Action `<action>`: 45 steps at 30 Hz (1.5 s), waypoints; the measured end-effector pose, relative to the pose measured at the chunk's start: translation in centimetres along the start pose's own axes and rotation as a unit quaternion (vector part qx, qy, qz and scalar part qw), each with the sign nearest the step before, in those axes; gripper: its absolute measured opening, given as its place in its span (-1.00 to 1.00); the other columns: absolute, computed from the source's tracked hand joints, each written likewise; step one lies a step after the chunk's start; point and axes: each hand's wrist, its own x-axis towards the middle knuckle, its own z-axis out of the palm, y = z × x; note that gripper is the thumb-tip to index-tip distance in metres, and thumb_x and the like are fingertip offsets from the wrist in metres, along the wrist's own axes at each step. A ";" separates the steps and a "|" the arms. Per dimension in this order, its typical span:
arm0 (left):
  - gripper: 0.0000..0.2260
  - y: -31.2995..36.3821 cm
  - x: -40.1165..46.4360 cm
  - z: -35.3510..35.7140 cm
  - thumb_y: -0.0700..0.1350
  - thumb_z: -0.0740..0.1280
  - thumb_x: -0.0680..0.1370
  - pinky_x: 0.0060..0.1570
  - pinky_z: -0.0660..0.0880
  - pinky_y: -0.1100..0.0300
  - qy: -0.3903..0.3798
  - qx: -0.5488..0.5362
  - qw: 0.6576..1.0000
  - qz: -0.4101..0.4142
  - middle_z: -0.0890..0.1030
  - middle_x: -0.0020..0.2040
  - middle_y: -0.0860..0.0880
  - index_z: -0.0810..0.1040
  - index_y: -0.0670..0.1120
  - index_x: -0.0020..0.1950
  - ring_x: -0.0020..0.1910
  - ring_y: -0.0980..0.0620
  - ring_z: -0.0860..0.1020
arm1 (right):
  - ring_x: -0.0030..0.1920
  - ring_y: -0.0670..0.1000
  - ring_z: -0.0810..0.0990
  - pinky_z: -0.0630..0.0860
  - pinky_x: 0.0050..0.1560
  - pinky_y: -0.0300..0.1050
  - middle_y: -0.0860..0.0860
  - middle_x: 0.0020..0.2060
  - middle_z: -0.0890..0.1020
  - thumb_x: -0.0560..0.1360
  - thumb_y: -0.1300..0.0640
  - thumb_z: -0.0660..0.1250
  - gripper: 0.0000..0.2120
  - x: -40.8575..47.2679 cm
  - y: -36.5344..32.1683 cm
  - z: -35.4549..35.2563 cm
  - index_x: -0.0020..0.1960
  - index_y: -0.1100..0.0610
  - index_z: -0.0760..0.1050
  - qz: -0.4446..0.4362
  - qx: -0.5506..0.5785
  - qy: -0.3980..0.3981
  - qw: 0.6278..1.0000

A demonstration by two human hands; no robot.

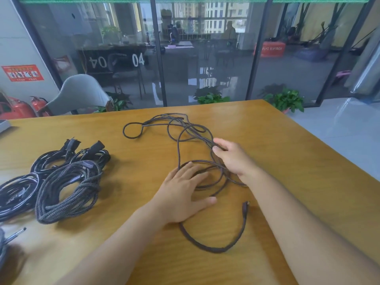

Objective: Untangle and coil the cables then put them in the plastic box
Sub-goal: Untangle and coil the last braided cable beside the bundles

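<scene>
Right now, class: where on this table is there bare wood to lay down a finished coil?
Bare wood lies along the table right side, beyond the right hand, and between the coiled bundles and the loose cable. The near left corner is partly free. The left side and the centre under the left hand are crowded.

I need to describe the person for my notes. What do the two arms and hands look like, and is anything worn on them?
Both forearms are bare as far as the frame shows: no sleeves. The left hand and the right hand wear no gloves, and no watch, bracelet or ring is visible.
</scene>
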 end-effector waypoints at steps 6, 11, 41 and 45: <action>-0.51 -5.0 0.2 -0.8 0.29 0.24 0.63 0.57 -0.11 0.22 0.071 -0.034 0.997 -0.005 0.26 0.64 0.13 0.42 0.19 0.55 0.66 0.14 0.05 | 0.29 -0.16 0.54 0.42 0.30 -0.14 -0.17 0.28 0.61 0.66 0.14 0.35 -0.68 -2.2 1.0 -3.7 0.32 -0.20 0.61 -0.108 -0.087 0.070 0.988; -0.81 -6.2 -0.7 -1.0 -0.04 0.35 0.67 0.41 0.34 0.06 0.188 -0.066 0.980 -0.023 0.63 0.30 0.10 0.69 0.01 0.25 0.44 0.04 0.46 | 0.13 -0.29 0.58 0.47 0.13 -0.28 -0.28 0.11 0.67 0.65 0.04 0.39 -0.79 -2.5 1.2 -4.1 0.23 -0.17 0.66 -0.106 -0.116 0.005 0.988; -0.63 -2.4 -1.9 0.8 0.23 0.25 0.65 0.26 0.47 0.07 0.155 -0.127 0.977 0.074 0.64 0.13 0.19 0.63 0.08 0.32 0.21 0.12 0.52 | 0.19 -0.03 0.64 0.55 0.23 -0.16 -0.02 0.17 0.70 0.55 0.35 0.47 -0.69 -2.9 2.0 -3.7 0.21 0.05 0.69 -0.154 -0.029 -0.152 0.976; -0.71 -3.0 -2.0 0.5 0.24 0.28 0.59 0.10 0.53 0.07 0.155 -0.158 0.973 0.070 0.61 -0.06 0.23 0.70 0.14 0.12 0.13 0.14 0.49 | -0.08 -0.22 0.47 0.45 -0.01 -0.30 -0.15 0.13 0.57 0.57 0.19 0.48 -0.73 -3.1 1.3 -2.3 0.15 -0.15 0.72 -0.165 -0.128 -0.161 0.965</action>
